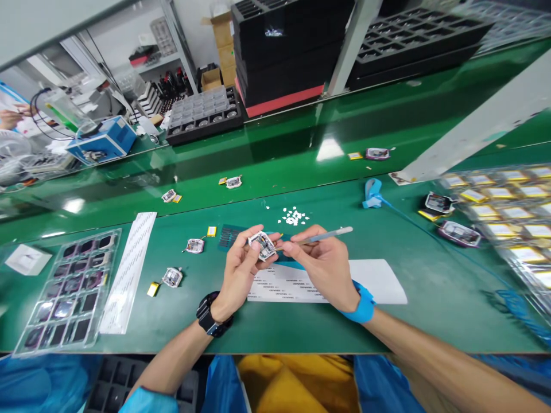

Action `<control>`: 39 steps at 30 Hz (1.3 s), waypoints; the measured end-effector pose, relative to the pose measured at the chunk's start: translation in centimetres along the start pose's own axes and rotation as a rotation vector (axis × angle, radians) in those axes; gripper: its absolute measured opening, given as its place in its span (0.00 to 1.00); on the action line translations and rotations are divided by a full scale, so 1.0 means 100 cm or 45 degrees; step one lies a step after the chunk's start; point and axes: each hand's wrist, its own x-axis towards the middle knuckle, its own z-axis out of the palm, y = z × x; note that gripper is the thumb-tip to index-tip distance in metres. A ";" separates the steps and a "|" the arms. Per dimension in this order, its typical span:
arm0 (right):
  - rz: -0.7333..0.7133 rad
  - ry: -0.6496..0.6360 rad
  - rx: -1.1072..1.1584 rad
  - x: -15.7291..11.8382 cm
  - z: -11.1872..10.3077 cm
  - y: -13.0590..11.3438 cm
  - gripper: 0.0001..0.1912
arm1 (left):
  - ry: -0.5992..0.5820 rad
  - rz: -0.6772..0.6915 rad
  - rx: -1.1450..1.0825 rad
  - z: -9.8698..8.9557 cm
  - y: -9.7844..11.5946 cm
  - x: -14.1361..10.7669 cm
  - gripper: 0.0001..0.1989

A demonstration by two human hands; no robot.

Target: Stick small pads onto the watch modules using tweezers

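My left hand (241, 268) is closed around a small white-framed electronic device (262, 245), its inner parts facing up. In my right hand (325, 261), pinched between thumb and fingers, is a thin tool (336, 233) with a grey handle; its tip is at the right side of the device. Under both hands lie a printed white sheet (284, 287) and a dark teal sheet (228, 236). Just beyond the hands is a pile of small white pieces (294, 217) on the green table (206, 321).
Opened devices with yellow batteries lie at left (195, 245) and right (460, 233). A clear tray of dark parts (71, 287) and a paper strip (129, 272) stand left. Battery trays (512, 212), a blue cord (413, 226) and a slanted post (477, 109) are at right.
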 end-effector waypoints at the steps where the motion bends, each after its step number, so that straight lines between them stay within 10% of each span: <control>1: 0.003 0.002 0.004 0.000 0.000 0.000 0.23 | 0.003 0.001 -0.004 0.000 0.000 0.000 0.26; 31: -0.009 0.032 -0.053 0.015 -0.009 0.001 0.23 | 0.188 0.117 0.198 -0.008 0.001 0.010 0.27; 39: 0.027 -0.303 -0.301 0.051 -0.013 0.020 0.19 | 0.302 0.113 0.134 -0.025 -0.002 0.034 0.24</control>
